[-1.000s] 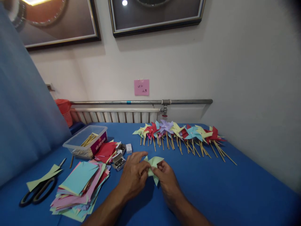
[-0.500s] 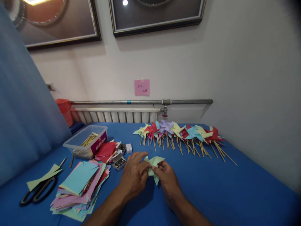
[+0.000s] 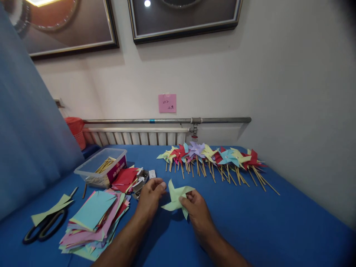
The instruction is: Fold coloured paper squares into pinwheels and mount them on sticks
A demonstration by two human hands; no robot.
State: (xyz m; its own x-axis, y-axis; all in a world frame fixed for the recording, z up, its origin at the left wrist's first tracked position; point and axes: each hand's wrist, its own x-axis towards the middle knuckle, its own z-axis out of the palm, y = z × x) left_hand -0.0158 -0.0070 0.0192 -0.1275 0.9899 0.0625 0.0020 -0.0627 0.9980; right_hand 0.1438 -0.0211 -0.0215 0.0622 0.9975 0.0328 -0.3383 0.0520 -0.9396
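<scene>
sitting right between the two hands is a pale green paper pinwheel head (image 3: 174, 196), up over the blue surface (image 3: 258, 226), lying left of the right hand's (image 3: 198, 211) grip. no real long axis on it, just blades pointing up, left and down, and no stick showing. right hand's got it pinched at the right side, thumb on the front near the middle, fingers tucked around behind. left hand (image 3: 150, 194) is just beside the blades but not touching them, fingers half curled with the thumb close to the index tip; can't tell if anything's in there. it also partly covers a small open box (image 3: 136, 193). further out, paper sheets (image 3: 93, 211) on the left, stick-mounted pinwheels (image 3: 196, 149) along the back.
</scene>
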